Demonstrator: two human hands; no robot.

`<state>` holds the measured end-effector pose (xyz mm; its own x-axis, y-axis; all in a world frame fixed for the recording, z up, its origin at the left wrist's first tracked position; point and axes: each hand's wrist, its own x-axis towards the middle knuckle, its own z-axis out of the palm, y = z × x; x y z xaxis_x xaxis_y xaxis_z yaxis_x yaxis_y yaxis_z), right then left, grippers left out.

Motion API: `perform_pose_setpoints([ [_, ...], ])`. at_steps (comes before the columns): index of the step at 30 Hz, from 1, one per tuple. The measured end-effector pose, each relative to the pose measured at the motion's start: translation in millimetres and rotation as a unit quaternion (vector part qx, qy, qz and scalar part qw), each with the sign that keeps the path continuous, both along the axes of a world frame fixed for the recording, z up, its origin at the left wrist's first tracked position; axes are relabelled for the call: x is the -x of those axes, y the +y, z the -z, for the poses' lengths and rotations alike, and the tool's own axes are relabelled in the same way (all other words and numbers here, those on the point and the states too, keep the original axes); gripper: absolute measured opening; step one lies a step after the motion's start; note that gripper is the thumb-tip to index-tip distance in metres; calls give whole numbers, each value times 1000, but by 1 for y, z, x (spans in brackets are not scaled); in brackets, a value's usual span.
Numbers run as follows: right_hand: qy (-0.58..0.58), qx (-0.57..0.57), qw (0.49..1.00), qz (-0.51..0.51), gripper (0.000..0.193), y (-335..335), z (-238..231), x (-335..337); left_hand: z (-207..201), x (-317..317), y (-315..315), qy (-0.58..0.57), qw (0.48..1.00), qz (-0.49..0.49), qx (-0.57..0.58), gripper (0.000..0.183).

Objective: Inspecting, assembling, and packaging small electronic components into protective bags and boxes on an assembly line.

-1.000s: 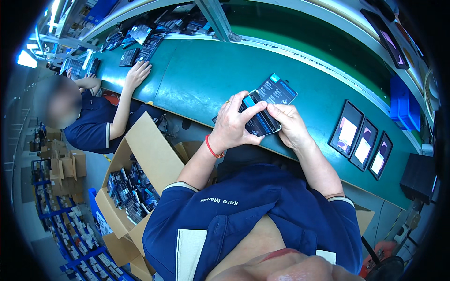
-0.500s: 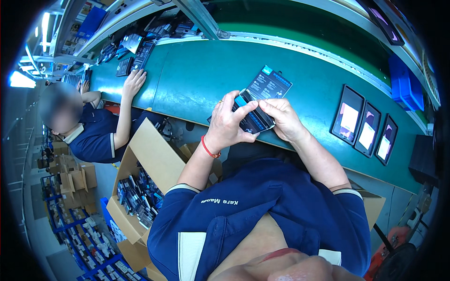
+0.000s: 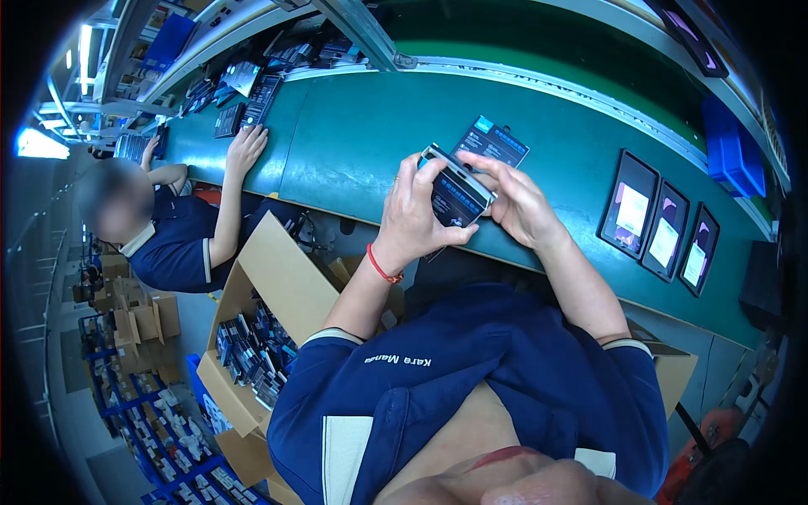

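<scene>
A small black box [image 3: 455, 202] with blue and white print is held tilted in front of me, above the near edge of the green table. My left hand [image 3: 408, 206] is closed round its left side, thumb below and fingers at the upper edge. At the box's right end is my right hand [image 3: 528, 206], its index finger reaching across the top and the other fingers curled against the side. The end facing up shows a pale edge; whether it is open I cannot tell. Just behind lies a flat dark package [image 3: 507, 145] with a blue corner.
Three tablet-like devices with lit screens [image 3: 629, 206] stand in a row at the right. A blue bin [image 3: 730, 151] is beyond them. To my left, a co-worker's hand [image 3: 247, 150] rests by dark boxes [image 3: 229, 120]. A carton [image 3: 225, 387] full of small packages stands below the table.
My right hand has gone from pinching the box's top edge to reaching along it with straighter fingers. The box has turned, showing more of its printed face.
</scene>
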<state>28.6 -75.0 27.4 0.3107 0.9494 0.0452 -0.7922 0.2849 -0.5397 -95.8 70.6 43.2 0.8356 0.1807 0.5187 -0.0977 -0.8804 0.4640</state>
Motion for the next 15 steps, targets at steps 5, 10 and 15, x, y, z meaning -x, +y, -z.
perform_pose_setpoints([
  [5, -185, 102, 973, 97, 44, -3, 7, 7, -2, -8, -11, 8, 997, -32, 65, 109],
  [10, -122, 171, 970, 123, 39, 3, 11, 10, -2, -11, -15, 32, 997, -40, 65, 109],
  [15, -508, 114, 823, 225, 36, -7, -4, 13, 6, -9, -13, 18, 995, -44, 90, 116],
])
